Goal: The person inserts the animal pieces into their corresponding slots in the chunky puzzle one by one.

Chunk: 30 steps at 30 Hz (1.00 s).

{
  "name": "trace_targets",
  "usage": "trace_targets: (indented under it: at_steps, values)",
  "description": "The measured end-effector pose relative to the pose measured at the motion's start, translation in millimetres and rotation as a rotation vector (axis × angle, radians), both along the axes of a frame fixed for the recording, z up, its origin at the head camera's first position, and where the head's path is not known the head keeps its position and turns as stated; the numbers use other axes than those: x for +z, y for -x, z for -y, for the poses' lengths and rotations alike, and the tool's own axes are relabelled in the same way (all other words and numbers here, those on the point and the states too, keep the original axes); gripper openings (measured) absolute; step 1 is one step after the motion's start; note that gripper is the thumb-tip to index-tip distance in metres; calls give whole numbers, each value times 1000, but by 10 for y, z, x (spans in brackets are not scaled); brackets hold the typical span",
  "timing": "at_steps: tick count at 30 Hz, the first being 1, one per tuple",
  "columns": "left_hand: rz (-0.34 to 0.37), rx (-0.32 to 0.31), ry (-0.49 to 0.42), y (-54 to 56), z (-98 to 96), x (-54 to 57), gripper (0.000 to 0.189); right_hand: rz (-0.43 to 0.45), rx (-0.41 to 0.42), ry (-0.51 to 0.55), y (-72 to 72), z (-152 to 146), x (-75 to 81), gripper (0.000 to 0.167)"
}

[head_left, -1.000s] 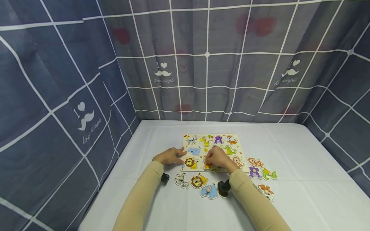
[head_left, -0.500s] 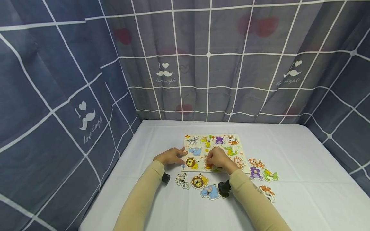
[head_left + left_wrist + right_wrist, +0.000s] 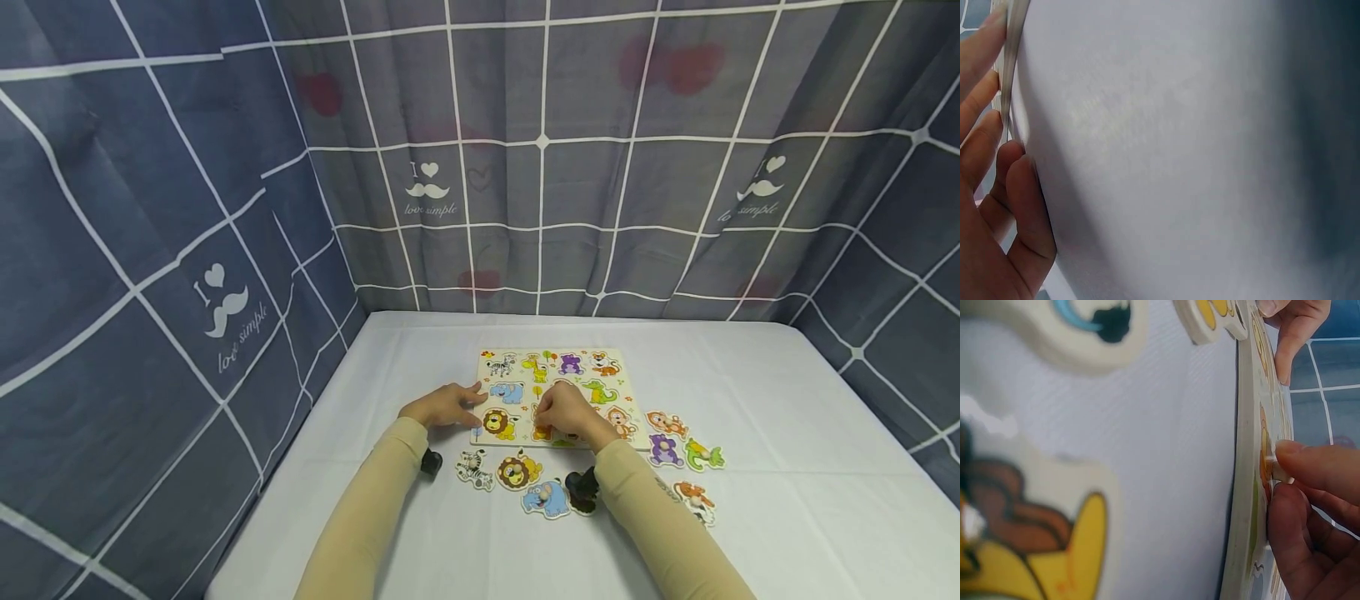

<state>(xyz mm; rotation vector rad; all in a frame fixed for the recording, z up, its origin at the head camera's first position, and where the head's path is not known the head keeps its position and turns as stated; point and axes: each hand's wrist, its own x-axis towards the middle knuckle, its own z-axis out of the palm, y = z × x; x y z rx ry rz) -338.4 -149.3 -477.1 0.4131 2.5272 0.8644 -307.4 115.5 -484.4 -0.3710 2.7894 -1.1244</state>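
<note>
A wooden peg puzzle board [image 3: 525, 435] printed with cartoon animals lies on the white table. My right hand [image 3: 566, 412] is over its lower middle. Thumb and finger pinch the small knob of an orange-brown puzzle piece [image 3: 1264, 444], which sits flat at the board's surface; the hand hides much of it in the head view, so its animal is unclear. My left hand [image 3: 446, 406] rests at the board's left edge, fingers extended and touching it. Lion [image 3: 518, 472], zebra [image 3: 475, 470] and elephant [image 3: 547, 498] pieces lie loose in front of the board.
Right of the board lie monkey [image 3: 667, 423], purple [image 3: 664, 450], green crocodile-like [image 3: 703, 455] and orange-white [image 3: 695, 502] pieces. The right wrist's black camera [image 3: 582, 487] partly covers another piece. Grey checked curtains [image 3: 495, 200] surround the white table [image 3: 420, 350].
</note>
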Motion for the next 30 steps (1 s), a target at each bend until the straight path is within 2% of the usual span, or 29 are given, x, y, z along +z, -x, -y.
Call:
trace_targets:
  at_steps: [13, 25, 30]
  values:
    - [-6, -9, 4, 25, -4, -12, 64, 4, 15, 2, -24, 8, 40, 13]
    - [-11, -19, 5, 22, -7, -10, 63, -23, -48, -51, -69, 39, 63, 6]
    - [-9, -14, 0, 10, 0, 1, 63, -1, -70, -50, -87, 24, 71, 7]
